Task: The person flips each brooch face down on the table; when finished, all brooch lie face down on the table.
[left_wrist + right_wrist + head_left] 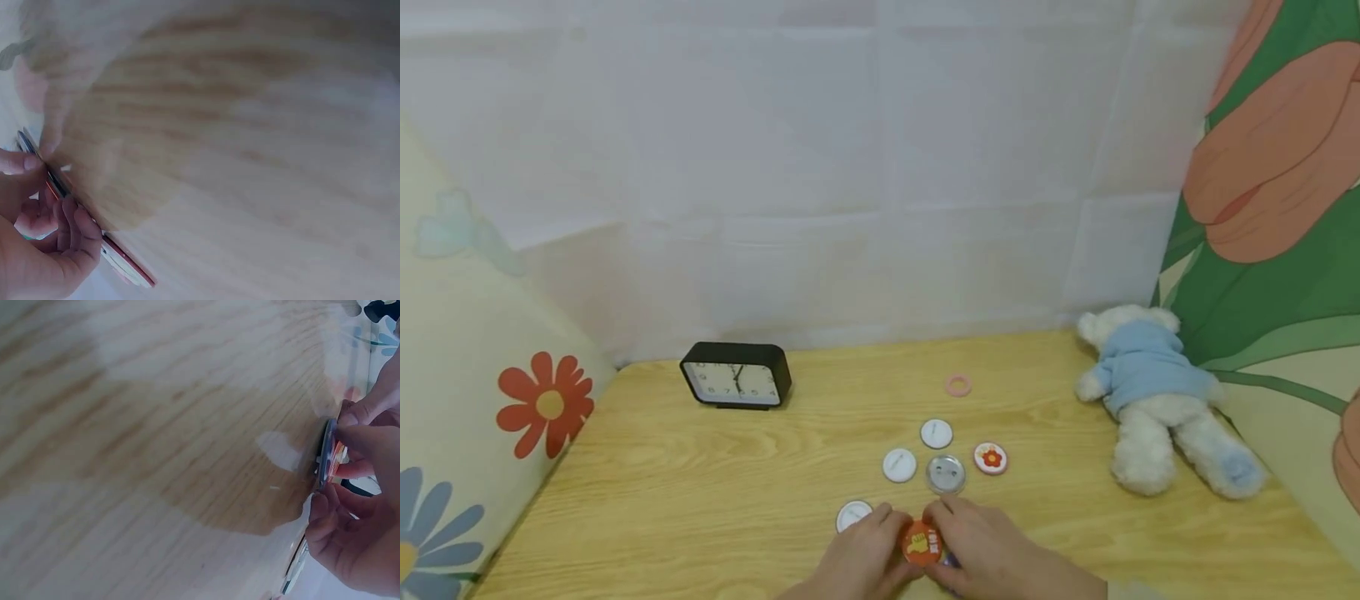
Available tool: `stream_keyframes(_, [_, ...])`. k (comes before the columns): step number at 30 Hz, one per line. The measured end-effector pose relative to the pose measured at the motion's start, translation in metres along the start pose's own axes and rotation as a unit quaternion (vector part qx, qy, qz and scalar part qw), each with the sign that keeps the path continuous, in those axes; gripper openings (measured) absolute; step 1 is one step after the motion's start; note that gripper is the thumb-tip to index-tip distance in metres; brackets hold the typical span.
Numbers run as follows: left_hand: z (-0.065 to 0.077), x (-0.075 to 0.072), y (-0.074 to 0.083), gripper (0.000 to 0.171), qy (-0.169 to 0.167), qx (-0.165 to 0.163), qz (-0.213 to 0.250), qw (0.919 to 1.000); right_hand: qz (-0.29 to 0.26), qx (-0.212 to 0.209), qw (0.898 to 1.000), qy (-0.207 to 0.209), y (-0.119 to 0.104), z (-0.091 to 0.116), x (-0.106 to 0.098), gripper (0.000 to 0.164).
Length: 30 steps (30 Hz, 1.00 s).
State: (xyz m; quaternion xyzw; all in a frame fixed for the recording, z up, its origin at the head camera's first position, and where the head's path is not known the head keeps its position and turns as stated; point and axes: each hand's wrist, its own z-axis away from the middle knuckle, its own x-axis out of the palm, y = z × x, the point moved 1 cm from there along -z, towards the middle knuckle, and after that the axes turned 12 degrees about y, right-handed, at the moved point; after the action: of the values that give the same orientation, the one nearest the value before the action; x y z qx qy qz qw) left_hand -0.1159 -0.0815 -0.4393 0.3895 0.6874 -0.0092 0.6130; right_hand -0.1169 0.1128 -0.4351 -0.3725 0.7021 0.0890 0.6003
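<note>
Near the front of the table, a round red button badge [921, 543] with a yellow thumbs-up is held between both hands. My left hand [861, 557] pinches its left edge, and my right hand [992, 552] grips the opposite side with thumb and fingers. From the right wrist view the badge [334, 456] appears nearly edge-on, its red face toward the fingers. Something blue-purple [951, 562] shows partly beneath the right hand; its kind is hidden. A white pin-back badge [853, 514] lies just beyond the left fingers. Past the hands is a silver badge back [946, 473].
Two more white pin-backs [898, 465] and a red-flower badge [990, 457] lie ahead, with a pink ring [958, 385] farther off. A black clock [736, 375] stands at back left. A plush bear [1150, 392] in blue lies on the right.
</note>
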Motion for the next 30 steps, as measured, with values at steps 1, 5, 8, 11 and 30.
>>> stream_keyframes(1, [-0.001, 0.0, 0.0, 0.044, -0.001, 0.0, 0.004, 1.0, -0.003, -0.004, 1.0, 0.003, 0.0, 0.0, -0.001, 0.045])
stream_keyframes(5, [-0.004, -0.001, -0.002, 0.044, -0.014, 0.0, 0.013, 0.9998, -0.016, -0.023, 1.0, 0.011, 0.003, 0.002, -0.004, 0.046])
stream_keyframes(8, [-0.003, 0.0, -0.003, 0.041, -0.021, -0.001, 0.021, 0.9996, -0.028, -0.031, 0.999, 0.008, 0.004, 0.002, -0.005, 0.046])
stream_keyframes(11, [0.0, 0.0, -0.004, 0.04, -0.023, 0.005, 0.032, 0.9992, -0.037, -0.038, 0.999, 0.002, 0.003, 0.001, -0.005, 0.047])
stream_keyframes(30, [-0.004, -0.028, -0.003, 0.041, 0.082, 0.096, 0.056, 0.9904, -0.008, -0.078, 0.99, 0.116, 0.001, -0.012, -0.017, 0.05])
